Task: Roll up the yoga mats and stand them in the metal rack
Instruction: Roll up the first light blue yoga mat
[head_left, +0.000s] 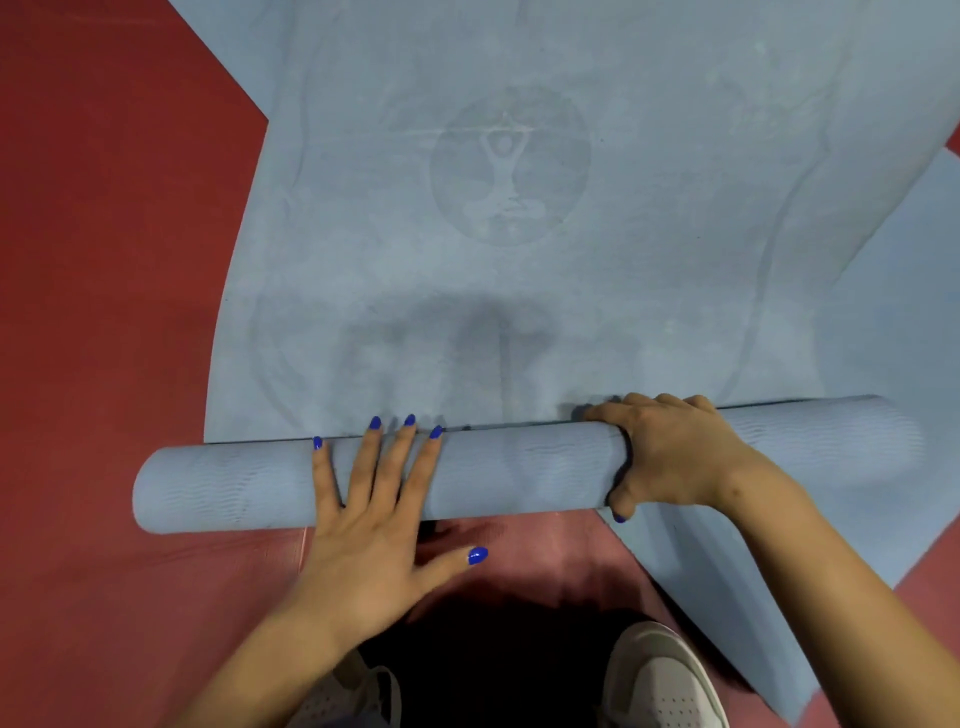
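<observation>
- The rolled part of the yoga mat (519, 467) lies crosswise, its long axis running left to right, with the unrolled length (519, 260) extending straight ahead on the red floor (104, 260).
- The left hand (374, 514) rests flat on the roll, fingers straight and spread.
- The right hand (670, 457) is clamped around the roll, right of centre.
- Both hands are equally near.
- Count: two mats are probably present; a second mat (883, 338) appears to lie underneath at right. No rack is in view.
</observation>
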